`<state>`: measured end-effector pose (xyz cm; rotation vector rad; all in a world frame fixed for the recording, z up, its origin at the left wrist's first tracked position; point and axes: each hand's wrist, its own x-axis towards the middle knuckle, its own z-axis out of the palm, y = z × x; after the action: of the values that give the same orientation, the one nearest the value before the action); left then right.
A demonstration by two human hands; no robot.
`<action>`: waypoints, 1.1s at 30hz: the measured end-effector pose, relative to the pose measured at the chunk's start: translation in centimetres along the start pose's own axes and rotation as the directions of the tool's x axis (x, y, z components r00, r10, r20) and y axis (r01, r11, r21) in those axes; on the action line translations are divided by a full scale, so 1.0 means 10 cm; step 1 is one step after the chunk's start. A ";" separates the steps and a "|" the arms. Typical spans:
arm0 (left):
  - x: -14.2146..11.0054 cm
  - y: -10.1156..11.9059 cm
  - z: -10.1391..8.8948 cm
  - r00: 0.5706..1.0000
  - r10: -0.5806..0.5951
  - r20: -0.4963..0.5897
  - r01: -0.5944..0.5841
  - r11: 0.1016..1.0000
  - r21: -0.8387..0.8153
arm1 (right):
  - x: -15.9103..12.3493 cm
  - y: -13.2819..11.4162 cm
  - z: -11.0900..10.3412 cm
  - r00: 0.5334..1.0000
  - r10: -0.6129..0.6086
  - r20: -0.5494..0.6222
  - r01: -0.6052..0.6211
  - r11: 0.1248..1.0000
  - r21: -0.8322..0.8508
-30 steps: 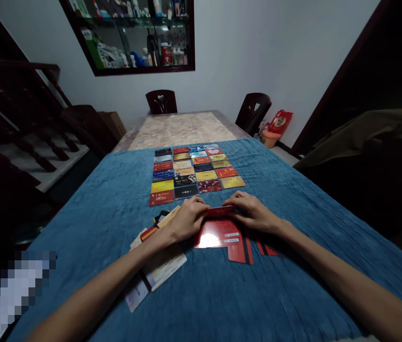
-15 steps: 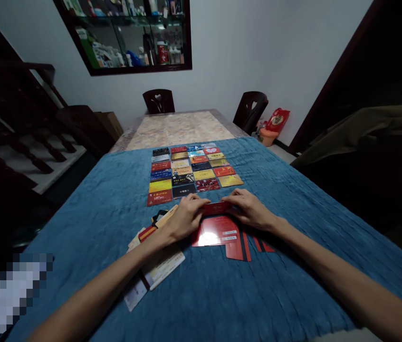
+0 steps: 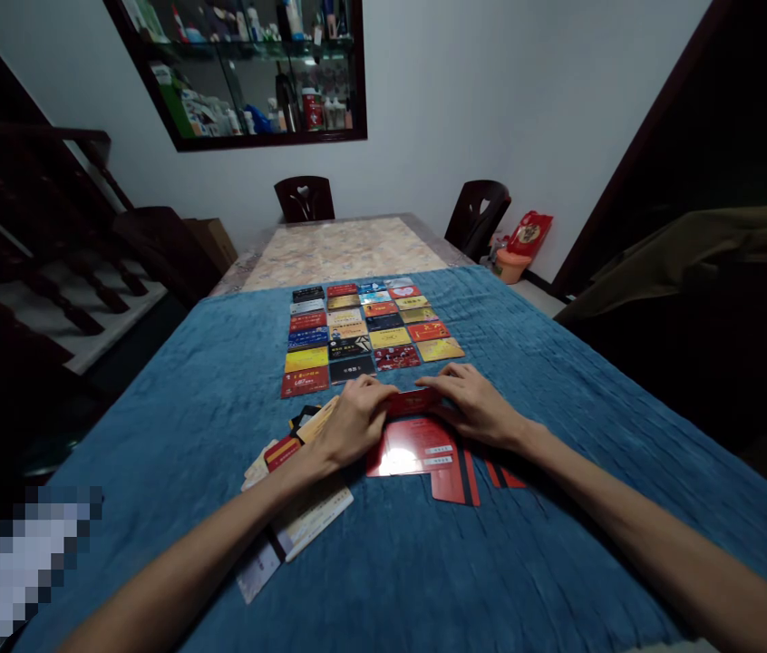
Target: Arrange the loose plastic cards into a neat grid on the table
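Both my hands pinch a red card (image 3: 413, 402) by its ends, tilted up above the cloth. My left hand (image 3: 358, 419) is closed on the left end, and my right hand (image 3: 475, 404) grips the right end. Beneath it lie a larger shiny red card (image 3: 405, 451) and a red card with a dark stripe (image 3: 455, 482). Another red card (image 3: 506, 474) is partly under my right wrist. Under my left forearm is a loose pile of cards (image 3: 319, 519), partly hidden. Beyond my hands, rows of colourful cards (image 3: 349, 345) lie flat in a grid.
A blue cloth (image 3: 186, 399) covers the near part of the table; the patterned tabletop (image 3: 349, 245) shows behind. Dark chairs (image 3: 304, 199) stand at the far end. A red bag (image 3: 531, 233) sits in an orange bin at right, and a stair railing (image 3: 30, 218) runs along the left.
My hands stay on the same red card. The right fingers have shifted slightly along its top edge. The whole view has tipped a little, so things sit slightly lower.
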<state>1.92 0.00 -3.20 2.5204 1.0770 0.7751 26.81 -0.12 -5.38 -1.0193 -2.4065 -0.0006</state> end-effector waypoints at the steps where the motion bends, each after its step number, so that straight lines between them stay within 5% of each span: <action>1: 0.00 0.00 0.00 1.000 -0.007 -0.008 0.007 1.000 0.002 | 0.00 0.00 0.00 1.000 -0.018 -0.013 0.018 1.000 -0.020; 10: 0.01 -0.01 0.00 0.994 -0.044 -0.100 0.043 0.999 -0.009 | 0.05 -0.04 0.02 0.994 -0.080 -0.080 0.068 0.987 -0.145; 33: -0.03 0.00 0.04 0.992 -0.070 -0.108 0.069 0.998 -0.012 | 0.03 -0.07 0.03 0.958 -0.198 -0.208 0.133 0.948 -0.288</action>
<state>2.02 -0.25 -3.66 2.4443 1.1875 0.9038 26.05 -0.34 -5.40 -0.8707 -2.3046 -0.4968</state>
